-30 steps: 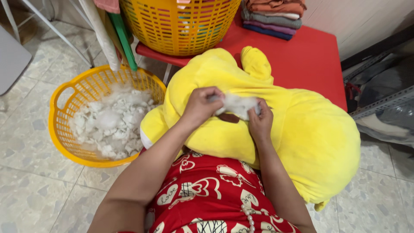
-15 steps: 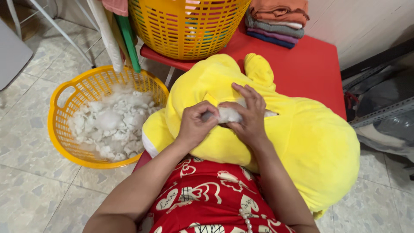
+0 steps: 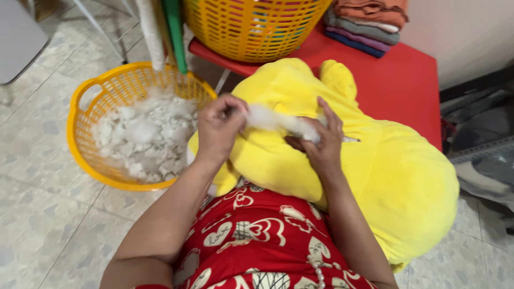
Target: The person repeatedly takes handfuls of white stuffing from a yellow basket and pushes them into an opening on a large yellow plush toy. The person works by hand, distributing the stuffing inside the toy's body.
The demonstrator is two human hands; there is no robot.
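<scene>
Partway through, left hand [image 3: 218,127] pinches a strand of white stuffing [image 3: 278,122] drawn from the yellow plush toy [image 3: 375,171] on the lap, right hand [image 3: 321,144] pressing open-fingered at the seam; basket [image 3: 80,107] half full, toy plump.

Head camera looks steeply down, close over the lap
</scene>
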